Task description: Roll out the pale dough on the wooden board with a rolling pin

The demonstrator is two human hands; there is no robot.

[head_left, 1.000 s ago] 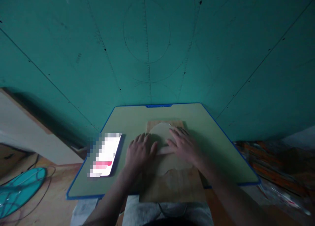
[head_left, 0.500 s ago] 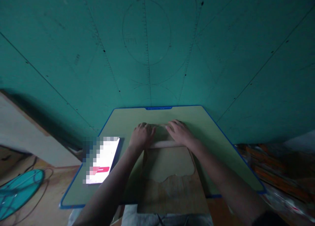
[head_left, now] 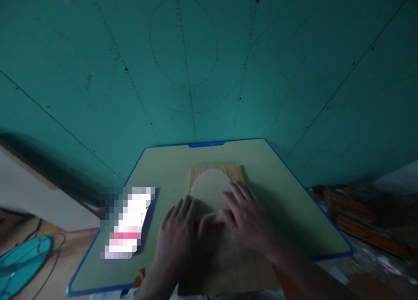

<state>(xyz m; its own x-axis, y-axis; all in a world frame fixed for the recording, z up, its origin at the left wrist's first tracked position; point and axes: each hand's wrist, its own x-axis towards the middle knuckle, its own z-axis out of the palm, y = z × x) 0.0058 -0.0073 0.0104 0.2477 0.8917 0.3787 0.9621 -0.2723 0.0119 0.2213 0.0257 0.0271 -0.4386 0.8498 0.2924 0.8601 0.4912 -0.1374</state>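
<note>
A pale sheet of rolled dough with a rounded far edge lies on a wooden board. My left hand rests at the dough's left near side, fingers stretched forward and thumb toward the middle. Across from it, my right hand lies on the right side, its fingers spread over the dough. Between the thumbs shows a short pale strip, which looks like part of a rolling pin; the hands and shadow hide most of it. What lies under both palms is hidden.
Under the board stands a light tabletop with a blue rim. A lit phone or tablet screen, partly pixelated, lies to the left. Behind rises a green wall with drawn lines. Cluttered stacks sit at right, a teal round object at left.
Both hands have come back toward me from the board's far end, the pale pin-like strip with them. The dough's rounded far part, earlier covered, now shows. The camera view has shifted slightly.
</note>
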